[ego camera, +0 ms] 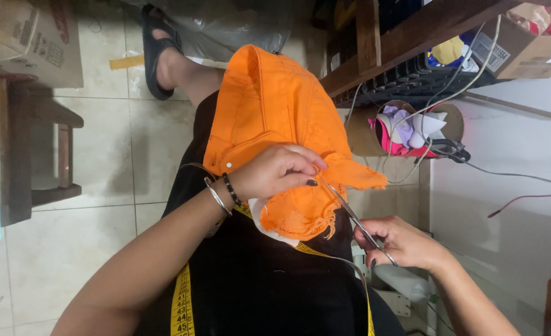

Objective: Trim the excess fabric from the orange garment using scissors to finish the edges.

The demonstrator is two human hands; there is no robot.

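I'm seeing even, soft indoor light, bright overall, washing out the white wall (pixel 512 124) at right. The hands are casting only faint shadows on the orange cloth (pixel 275 112); edges are bending slightly.

One orange garment (pixel 275 118) lies on the lap, with one pair of scissors (pixel 356 221) at its frayed edge. Two hands are in view: the left hand (pixel 275 171) and the right hand (pixel 406 242). One yellow measuring tape (pixel 182 305) hangs near. Two cardboard boxes (pixel 32 37) stand far off, left and right. One black sandal (pixel 154 50) is far.
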